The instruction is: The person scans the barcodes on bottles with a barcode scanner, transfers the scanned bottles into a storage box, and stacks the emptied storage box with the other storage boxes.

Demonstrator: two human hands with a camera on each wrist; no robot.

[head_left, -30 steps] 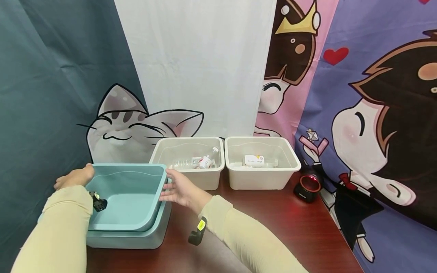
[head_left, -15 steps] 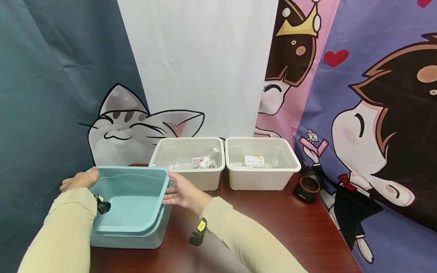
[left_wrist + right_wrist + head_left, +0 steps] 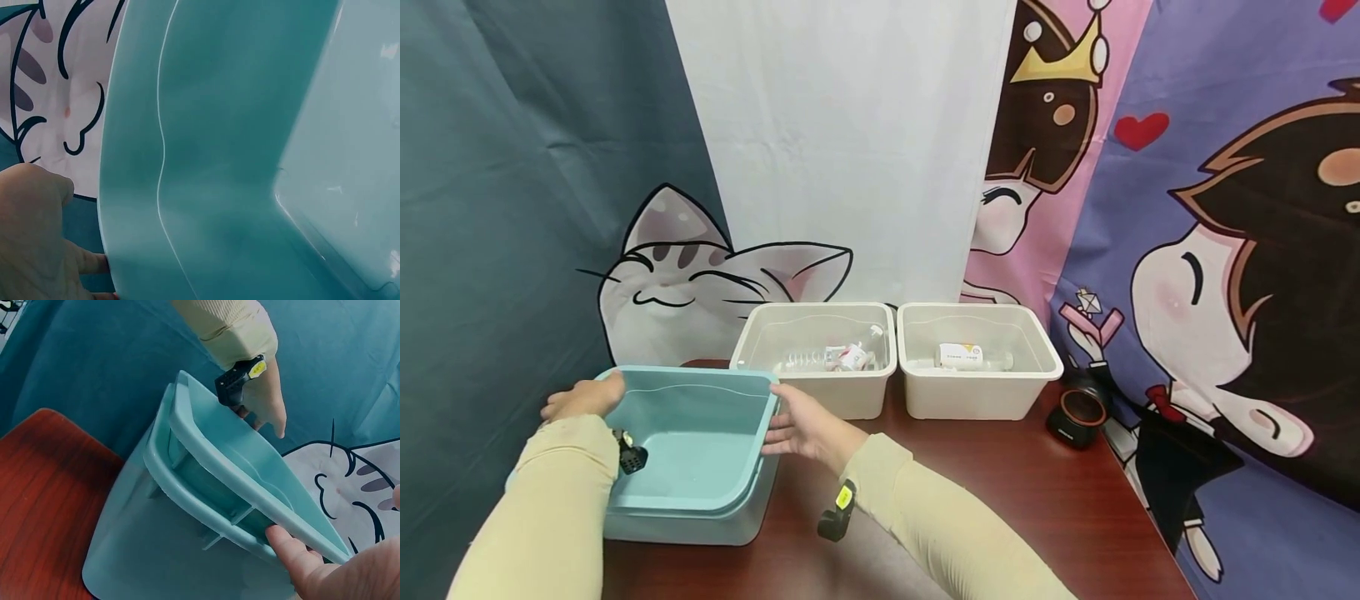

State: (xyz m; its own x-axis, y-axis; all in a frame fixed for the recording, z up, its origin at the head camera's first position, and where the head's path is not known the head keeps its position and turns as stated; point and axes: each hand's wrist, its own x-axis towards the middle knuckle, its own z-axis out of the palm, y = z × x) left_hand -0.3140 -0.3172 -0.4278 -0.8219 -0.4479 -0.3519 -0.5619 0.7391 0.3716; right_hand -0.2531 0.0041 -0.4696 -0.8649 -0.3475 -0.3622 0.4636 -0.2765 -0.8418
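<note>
Two light-blue plastic bins stand nested on the left of the table in the head view, the upper bin (image 3: 692,467) inside the lower bin (image 3: 700,529). My left hand (image 3: 582,397) touches the upper bin's left rim. In the left wrist view, its fingers (image 3: 92,262) reach the outer side of the rim. My right hand (image 3: 808,429) is at the right rim, fingers fairly straight and spread along the outer side. A fingertip sits just beneath the upper bin's rim (image 3: 219,469) in the right wrist view, above the lower rim.
Behind are two white bins, a left one (image 3: 820,396) and a right one (image 3: 970,400), with clear plastic bottles inside. A black round device (image 3: 1077,414) stands at the right. The table (image 3: 955,500) is reddish-brown; a printed curtain (image 3: 850,150) hangs behind.
The blue bins and both hands appear slightly farther right, partly with a shift of the head view. The upper bin looks a little lower. The device's red glow has gone out.
</note>
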